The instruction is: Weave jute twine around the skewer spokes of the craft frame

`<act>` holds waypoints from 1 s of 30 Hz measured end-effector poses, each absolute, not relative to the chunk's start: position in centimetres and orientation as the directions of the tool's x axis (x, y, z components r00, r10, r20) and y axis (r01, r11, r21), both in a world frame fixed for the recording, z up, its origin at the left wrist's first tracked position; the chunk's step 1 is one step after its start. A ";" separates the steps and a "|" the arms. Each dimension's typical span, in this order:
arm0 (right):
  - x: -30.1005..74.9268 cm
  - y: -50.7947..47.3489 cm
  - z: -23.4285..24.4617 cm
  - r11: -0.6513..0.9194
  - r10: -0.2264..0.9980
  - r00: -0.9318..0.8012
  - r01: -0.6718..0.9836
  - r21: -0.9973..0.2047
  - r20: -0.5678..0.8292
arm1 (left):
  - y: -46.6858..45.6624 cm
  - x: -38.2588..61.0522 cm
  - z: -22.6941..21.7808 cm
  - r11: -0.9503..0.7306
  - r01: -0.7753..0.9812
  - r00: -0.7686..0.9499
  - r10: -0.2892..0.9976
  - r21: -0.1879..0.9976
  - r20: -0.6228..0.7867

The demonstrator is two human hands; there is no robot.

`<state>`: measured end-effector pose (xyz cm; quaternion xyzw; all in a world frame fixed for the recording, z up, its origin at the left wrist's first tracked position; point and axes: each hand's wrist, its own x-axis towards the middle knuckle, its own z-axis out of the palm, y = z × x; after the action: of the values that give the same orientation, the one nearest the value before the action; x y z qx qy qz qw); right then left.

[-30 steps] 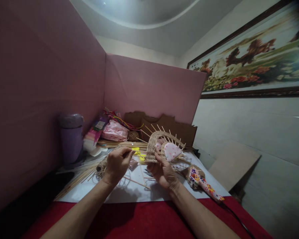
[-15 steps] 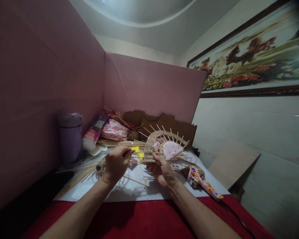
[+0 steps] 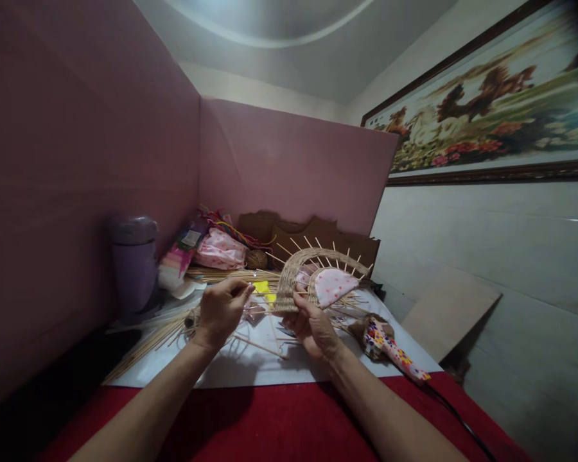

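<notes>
My right hand (image 3: 315,327) grips the lower edge of a half-woven jute piece (image 3: 293,276), an arch of twine wound over thin wooden sticks that fan out along its top. A pink dotted fabric pad (image 3: 332,285) sits in its middle. My left hand (image 3: 220,311) is closed in a pinch just left of the piece, on a thin strand of jute twine that runs toward the weave. Both hands hover over a white sheet (image 3: 250,366) on the red tabletop (image 3: 279,423).
A purple lidded cup (image 3: 133,260) stands at the left by the pink partition (image 3: 91,167). Loose bamboo sticks (image 3: 149,337), a twine ball (image 3: 256,259), pink fabric (image 3: 220,250) and cardboard pieces (image 3: 318,240) lie behind. A flowered fabric tool (image 3: 390,350) rests at the right.
My left hand has drawn slightly left, away from the woven piece. The woven piece has tilted a little, and the view has shifted slightly.
</notes>
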<state>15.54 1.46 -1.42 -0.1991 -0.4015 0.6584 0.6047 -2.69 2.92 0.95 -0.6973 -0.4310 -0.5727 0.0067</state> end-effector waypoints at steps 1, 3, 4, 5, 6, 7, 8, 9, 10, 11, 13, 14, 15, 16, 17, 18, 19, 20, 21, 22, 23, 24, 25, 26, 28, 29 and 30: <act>15.5 1.4 -1.4 0.052 0.960 -0.184 -0.625 -0.779 0.212 | 2.9 -2.6 1.0 -0.627 0.625 -0.013 0.587 0.465 0.809; 15.4 1.4 -1.4 0.041 0.964 -0.187 -0.601 -0.798 0.190 | 2.7 -2.5 1.1 -0.628 0.665 0.021 0.558 0.406 0.829; 15.4 1.3 -1.4 0.036 0.964 -0.192 -0.589 -0.808 0.183 | 2.7 -2.5 1.1 -0.628 0.679 0.035 0.544 0.380 0.838; 15.4 1.3 -1.4 0.036 0.963 -0.198 -0.580 -0.814 0.184 | 2.6 -2.4 1.2 -0.631 0.687 0.045 0.532 0.361 0.845; 15.4 1.2 -1.3 0.036 0.960 -0.209 -0.574 -0.818 0.189 | 2.6 -2.4 1.2 -0.635 0.689 0.052 0.523 0.349 0.851; 15.4 1.2 -1.3 0.035 0.955 -0.223 -0.569 -0.822 0.195 | 2.5 -2.4 1.3 -0.641 0.689 0.059 0.516 0.340 0.855; 15.4 1.1 -1.2 0.032 0.950 -0.239 -0.564 -0.825 0.201 | 2.5 -2.3 1.3 -0.645 0.688 0.065 0.510 0.332 0.857; 15.4 1.0 -1.2 0.026 0.944 -0.259 -0.556 -0.831 0.202 | 2.5 -2.3 1.3 -0.648 0.689 0.071 0.507 0.325 0.859; 15.4 1.0 -1.1 0.016 0.940 -0.278 -0.545 -0.838 0.199 | 2.5 -2.3 1.3 -0.645 0.693 0.075 0.507 0.320 0.859; 15.4 0.9 -1.1 0.004 0.936 -0.296 -0.529 -0.849 0.188 | 2.5 -2.4 1.3 -0.640 0.699 0.078 0.510 0.318 0.857; 15.5 0.8 -1.0 -0.033 0.933 -0.326 -0.493 -0.869 0.149 | 2.5 -2.4 1.2 -0.630 0.708 0.076 0.518 0.320 0.852; 15.5 0.8 -1.0 -0.056 0.932 -0.340 -0.479 -0.876 0.127 | 2.5 -2.4 1.2 -0.628 0.709 0.076 0.520 0.320 0.851; 15.5 0.8 -1.0 -0.076 0.930 -0.353 -0.469 -0.880 0.107 | 2.4 -2.4 1.1 -0.629 0.710 0.079 0.519 0.317 0.851; 15.5 0.8 -1.1 -0.091 0.928 -0.360 -0.463 -0.882 0.093 | 2.4 -2.4 1.1 -0.632 0.710 0.084 0.514 0.311 0.854; 15.5 0.8 -1.1 -0.100 0.928 -0.364 -0.459 -0.883 0.084 | 2.4 -2.4 1.1 -0.636 0.709 0.089 0.509 0.304 0.856; 15.5 0.8 -1.1 -0.104 0.927 -0.366 -0.456 -0.884 0.080 | 2.4 -2.3 1.0 -0.638 0.709 0.091 0.505 0.300 0.858; 15.5 0.8 -1.2 -0.106 0.926 -0.369 -0.456 -0.884 0.079 | 2.4 -2.3 1.0 -0.638 0.710 0.093 0.504 0.297 0.859; 15.5 0.8 -1.2 -0.107 0.926 -0.369 -0.458 -0.883 0.079 | 2.4 -2.3 1.0 -0.637 0.711 0.092 0.504 0.298 0.859; 15.5 0.8 -1.2 -0.109 0.926 -0.370 -0.462 -0.880 0.079 | 2.4 -2.3 1.0 -0.636 0.711 0.095 0.508 0.299 0.856; 15.5 0.8 -1.2 -0.111 0.926 -0.369 -0.469 -0.876 0.081 | 2.4 -2.3 1.0 -0.634 0.713 0.098 0.512 0.299 0.853; 15.5 0.7 -1.2 -0.110 0.925 -0.370 -0.476 -0.873 0.085 | 2.4 -2.3 1.0 -0.632 0.716 0.100 0.515 0.298 0.851; 15.5 0.7 -1.2 -0.106 0.925 -0.369 -0.479 -0.871 0.090 | 2.4 -2.3 1.0 -0.630 0.718 0.103 0.518 0.297 0.849; 15.5 0.7 -1.2 -0.102 0.925 -0.369 -0.478 -0.872 0.094 | 2.4 -2.3 1.0 -0.629 0.718 0.105 0.522 0.298 0.847; 15.5 0.8 -1.2 -0.099 0.925 -0.369 -0.475 -0.875 0.096 | 2.4 -2.3 1.1 -0.628 0.717 0.106 0.526 0.301 0.844; 15.6 0.8 -1.3 -0.106 0.924 -0.374 -0.461 -0.881 0.084 | 2.4 -2.3 1.1 -0.627 0.713 0.107 0.539 0.313 0.835; 15.6 0.8 -1.3 -0.114 0.923 -0.377 -0.455 -0.883 0.075 | 2.4 -2.3 1.2 -0.627 0.710 0.108 0.548 0.322 0.829; 15.6 0.8 -1.3 -0.120 0.923 -0.379 -0.451 -0.884 0.068 | 2.4 -2.3 1.2 -0.625 0.707 0.107 0.557 0.331 0.824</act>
<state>15.60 0.85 -1.34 -0.2641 -0.4463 0.7003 0.4906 -2.31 2.38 1.17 -0.7404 -0.4269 -0.5141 0.0729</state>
